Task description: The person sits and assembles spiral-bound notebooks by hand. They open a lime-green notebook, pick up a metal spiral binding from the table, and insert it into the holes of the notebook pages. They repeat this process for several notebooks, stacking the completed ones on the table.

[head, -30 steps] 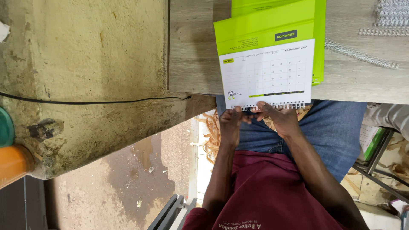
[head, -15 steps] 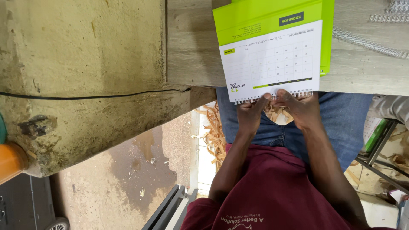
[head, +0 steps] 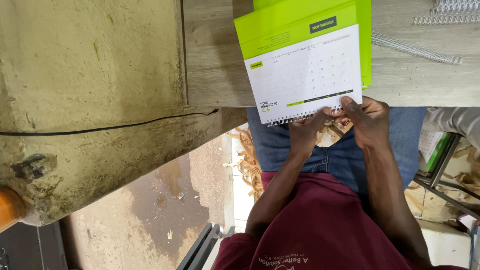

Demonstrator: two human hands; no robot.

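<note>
A desk calendar (head: pixel 305 70) lies on the wooden table (head: pixel 212 60), a white month-grid page over lime-green card. Its wire-bound edge overhangs the table's near edge, toward my body. My left hand (head: pixel 306 134) pinches that wire edge from below, at its middle. At the right end of the binding, my right hand (head: pixel 369 120) grips it with the thumb pressed on the page. Something small and pale sits between my hands, mostly hidden.
Loose silver binding wires (head: pixel 417 47) lie on the table to the right, with more (head: pixel 455 7) at the top right corner. A stained concrete wall (head: pixel 85 100) fills the left. Curled shavings (head: pixel 247 160) litter the floor by my jeans. A metal frame (head: pixel 442 172) stands at right.
The view has shifted a little. Both hands stay on the calendar's wire edge, and my right thumb now lies on the page.
</note>
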